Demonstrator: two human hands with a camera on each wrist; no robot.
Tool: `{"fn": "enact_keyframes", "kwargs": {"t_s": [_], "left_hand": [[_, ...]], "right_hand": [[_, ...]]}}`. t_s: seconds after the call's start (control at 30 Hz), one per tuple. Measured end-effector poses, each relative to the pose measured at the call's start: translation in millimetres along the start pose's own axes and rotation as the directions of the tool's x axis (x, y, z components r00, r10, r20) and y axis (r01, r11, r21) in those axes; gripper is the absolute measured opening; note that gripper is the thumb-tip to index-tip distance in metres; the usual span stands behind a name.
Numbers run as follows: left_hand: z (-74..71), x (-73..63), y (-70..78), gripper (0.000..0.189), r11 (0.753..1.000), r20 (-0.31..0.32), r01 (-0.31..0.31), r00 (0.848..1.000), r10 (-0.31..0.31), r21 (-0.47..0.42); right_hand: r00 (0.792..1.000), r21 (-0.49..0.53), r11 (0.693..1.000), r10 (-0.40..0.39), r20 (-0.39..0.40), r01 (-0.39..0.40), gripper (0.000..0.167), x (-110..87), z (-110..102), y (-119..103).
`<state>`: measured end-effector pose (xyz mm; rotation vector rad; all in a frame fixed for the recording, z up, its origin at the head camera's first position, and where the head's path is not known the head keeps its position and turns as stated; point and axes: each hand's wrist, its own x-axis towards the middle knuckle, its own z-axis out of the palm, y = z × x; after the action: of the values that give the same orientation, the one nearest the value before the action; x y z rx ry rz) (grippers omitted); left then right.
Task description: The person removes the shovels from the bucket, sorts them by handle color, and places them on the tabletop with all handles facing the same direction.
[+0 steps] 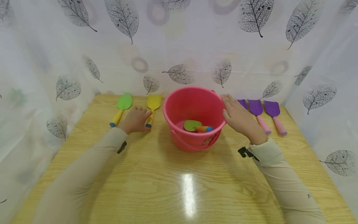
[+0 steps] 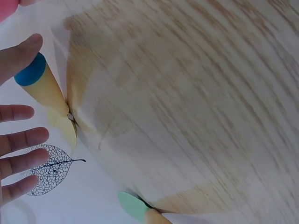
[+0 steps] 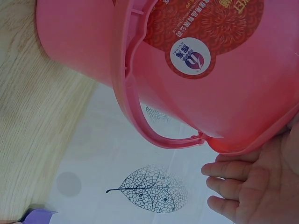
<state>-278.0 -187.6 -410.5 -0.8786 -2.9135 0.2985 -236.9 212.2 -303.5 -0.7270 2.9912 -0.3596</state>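
A pink bucket (image 1: 183,141) stands upright at the table's middle, its handle hanging down the front. Inside it lies a toy shovel (image 1: 192,125) with a green blade and an orange handle tipped in blue. My right hand (image 1: 240,118) rests on the bucket's right rim, fingers extended. Over the handle of a yellow toy shovel (image 1: 154,102) hovers my left hand (image 1: 136,119). Its thumb and fingers are spread apart around the blue-tipped handle (image 2: 44,88), without a visible grip. Left of that hand lies a green-bladed toy shovel (image 1: 124,101) with a yellow handle.
Several purple toy shovels with pink handles lie right of the bucket, among them a middle one (image 1: 255,107) and an outer one (image 1: 272,109); my right hand partly covers another. A leaf-print curtain (image 1: 193,49) surrounds the wooden table (image 1: 151,186) at the back and sides.
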Motion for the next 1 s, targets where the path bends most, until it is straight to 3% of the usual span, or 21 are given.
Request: {"fn": "enact_keyframes", "kwargs": {"t_s": [0.2, 0.4, 0.5, 0.6, 0.77, 0.9, 1.0], "left_hand": [[-11.6, -9.5, -1.3, 0.072, 1.000, -0.052, -0.002, 0.999, 0.001, -0.016], [-25.8, -19.0, -3.9, 0.064, 0.999, -0.189, -0.003, 0.982, -0.005, -0.046], [-32.9, -22.0, -5.9, 0.056, 0.999, -0.303, -0.006, 0.953, -0.008, -0.044], [-44.6, -23.4, -6.4, 0.053, 0.999, -0.419, -0.011, 0.908, -0.010, -0.046], [-76.2, -23.7, 0.7, 0.050, 0.999, -0.534, -0.037, 0.845, 0.014, -0.032], [-105.1, -22.7, 11.2, 0.046, 0.997, -0.565, -0.074, 0.823, 0.056, -0.008], [-125.6, -21.6, 20.2, 0.044, 0.994, -0.554, -0.109, 0.827, 0.094, 0.007]], "right_hand": [[1.000, 0.005, 1.000, 0.001, 0.005, -0.001, 0.057, 0.2, -1, -2], [1.000, 0.001, 1.000, -0.006, -0.001, 0.006, 0.056, 0.7, 0, -1], [1.000, -0.005, 1.000, -0.008, -0.004, 0.008, 0.056, 0.8, 2, 1], [1.000, -0.003, 1.000, -0.009, -0.005, 0.009, 0.056, 1.1, 3, 2], [1.000, 0.000, 1.000, -0.011, -0.005, 0.011, 0.056, 1.5, 3, 2], [1.000, -0.002, 1.000, -0.010, -0.007, 0.010, 0.056, 1.3, 3, 2], [1.000, -0.006, 1.000, -0.010, -0.004, 0.010, 0.056, 1.3, 2, 2]]}}
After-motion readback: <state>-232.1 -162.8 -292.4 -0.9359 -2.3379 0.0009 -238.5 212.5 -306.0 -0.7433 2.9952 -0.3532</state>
